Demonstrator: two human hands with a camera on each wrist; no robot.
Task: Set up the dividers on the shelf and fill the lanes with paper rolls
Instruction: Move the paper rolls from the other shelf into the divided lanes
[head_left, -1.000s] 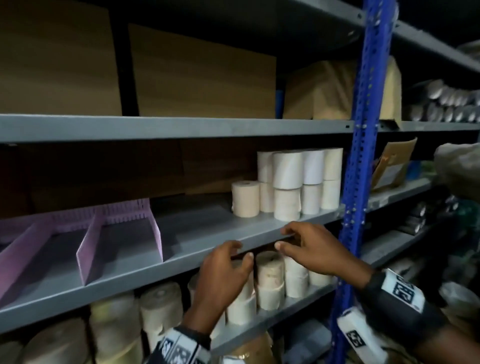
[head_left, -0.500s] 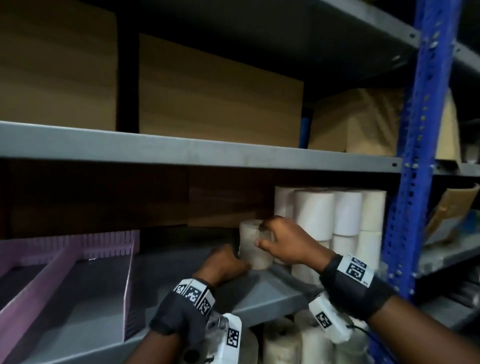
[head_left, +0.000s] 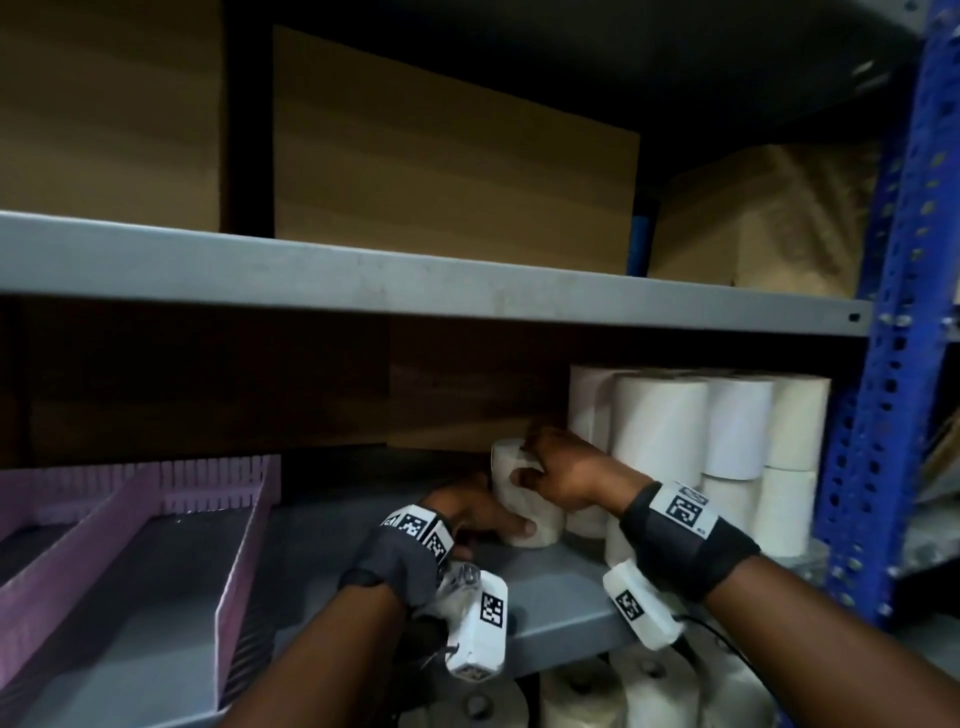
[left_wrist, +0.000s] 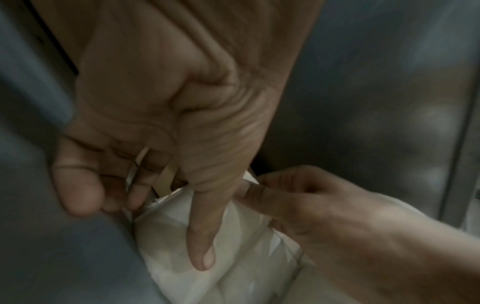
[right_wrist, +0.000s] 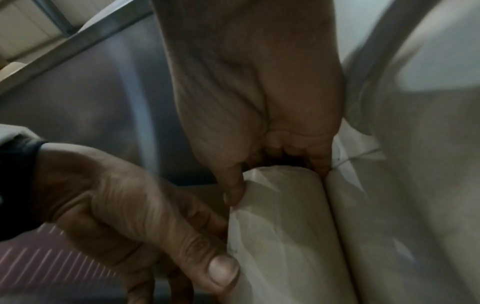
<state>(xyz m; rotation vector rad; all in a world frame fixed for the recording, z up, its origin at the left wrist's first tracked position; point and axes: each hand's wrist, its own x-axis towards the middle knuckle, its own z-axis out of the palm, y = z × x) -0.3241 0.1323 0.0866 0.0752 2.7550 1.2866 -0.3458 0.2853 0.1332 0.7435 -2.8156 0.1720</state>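
Your right hand (head_left: 563, 470) grips the top of a wrapped paper roll (head_left: 524, 501), fingers curled over its upper edge; your left hand (head_left: 470, 512) holds its lower side, thumb pressed against the wrapper. The roll stands on the grey shelf (head_left: 561, 587), touching the stacked rolls (head_left: 675, 431) at right. The pink dividers (head_left: 156, 499) stand well apart at left.

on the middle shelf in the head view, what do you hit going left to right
pink dividers → left hand → paper roll held by both hands → right hand → stacked paper rolls → blue upright
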